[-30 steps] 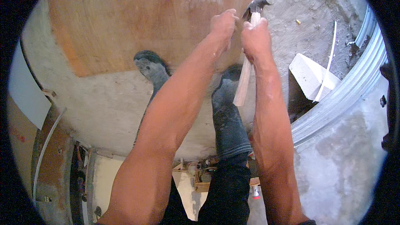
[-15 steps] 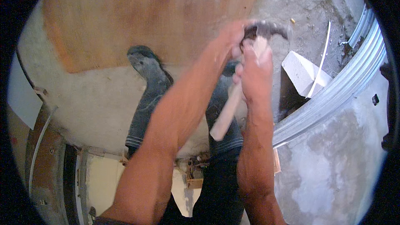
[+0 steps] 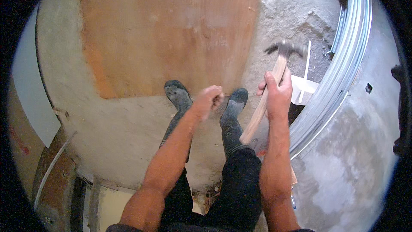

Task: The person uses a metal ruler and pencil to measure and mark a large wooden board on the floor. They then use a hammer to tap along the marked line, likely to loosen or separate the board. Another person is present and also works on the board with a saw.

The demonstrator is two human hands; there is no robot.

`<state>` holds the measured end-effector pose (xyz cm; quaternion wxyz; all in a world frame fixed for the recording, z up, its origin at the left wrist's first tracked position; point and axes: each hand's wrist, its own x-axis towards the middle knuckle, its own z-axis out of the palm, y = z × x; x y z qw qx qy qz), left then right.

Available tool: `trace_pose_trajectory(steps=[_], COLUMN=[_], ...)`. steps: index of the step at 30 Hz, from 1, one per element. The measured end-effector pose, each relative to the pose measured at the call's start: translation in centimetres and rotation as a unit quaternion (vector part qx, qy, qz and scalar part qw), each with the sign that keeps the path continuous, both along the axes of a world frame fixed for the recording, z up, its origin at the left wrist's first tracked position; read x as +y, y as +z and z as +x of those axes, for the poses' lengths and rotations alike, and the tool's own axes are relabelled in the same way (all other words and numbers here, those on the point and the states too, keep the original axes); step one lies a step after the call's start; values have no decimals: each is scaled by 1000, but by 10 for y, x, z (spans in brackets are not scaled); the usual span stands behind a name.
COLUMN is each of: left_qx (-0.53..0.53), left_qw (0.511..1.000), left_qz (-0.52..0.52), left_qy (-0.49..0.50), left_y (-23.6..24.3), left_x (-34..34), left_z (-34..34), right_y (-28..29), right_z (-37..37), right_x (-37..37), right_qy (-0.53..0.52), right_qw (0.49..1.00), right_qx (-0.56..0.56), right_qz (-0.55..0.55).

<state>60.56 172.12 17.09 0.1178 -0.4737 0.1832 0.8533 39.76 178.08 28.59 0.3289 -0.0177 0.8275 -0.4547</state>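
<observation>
My right hand (image 3: 277,92) grips a claw hammer (image 3: 262,107) by its pale wooden handle; the dark metal head (image 3: 284,49) is at the top, slightly blurred. Left of it, my left hand (image 3: 209,98) hangs apart from the hammer with curled fingers, over the floor between my rubber boots; whether it holds something small is unclear. An orange-brown wooden sheet (image 3: 163,34) lies on the floor beyond the toes of my left boot (image 3: 178,96) and right boot (image 3: 235,105).
Long bundled metal channels (image 3: 330,99) curve along my right, beside a white offcut (image 3: 299,85) and thin strip (image 3: 308,53) on rough concrete (image 3: 292,13). A pale board (image 3: 36,86) and thin rod (image 3: 53,167) are at the far left.
My left hand has moved down and away from the hammer head. My right hand keeps the hammer, now farther right. The view has shifted, showing both boots and more of the channels.
</observation>
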Motion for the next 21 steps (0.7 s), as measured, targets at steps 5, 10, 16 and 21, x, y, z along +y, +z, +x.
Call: trace_pose_trajectory(steps=[5, 10, 16, 21], left_qx=[11, -50, -186, -230], left_qw=[992, 991, 960, 926], left_qz=[-101, -118, -194, -267], left_qy=[-74, -35, -80, -135], left_y=[10, -5, -51, -95], left_x=[-79, -120, -146, -131], left_z=[9, -44, -106, -161], right_y=[-29, -130, -177, -150], right_z=[-13, -40, -55, -51], right_x=[2, -30, -37, -44], right_qy=[21, 78, 223, 250], right_qw=[983, 972, 920, 888], right_qx=[-139, -87, 8, -50], right_qz=[122, 202, 322, 384])
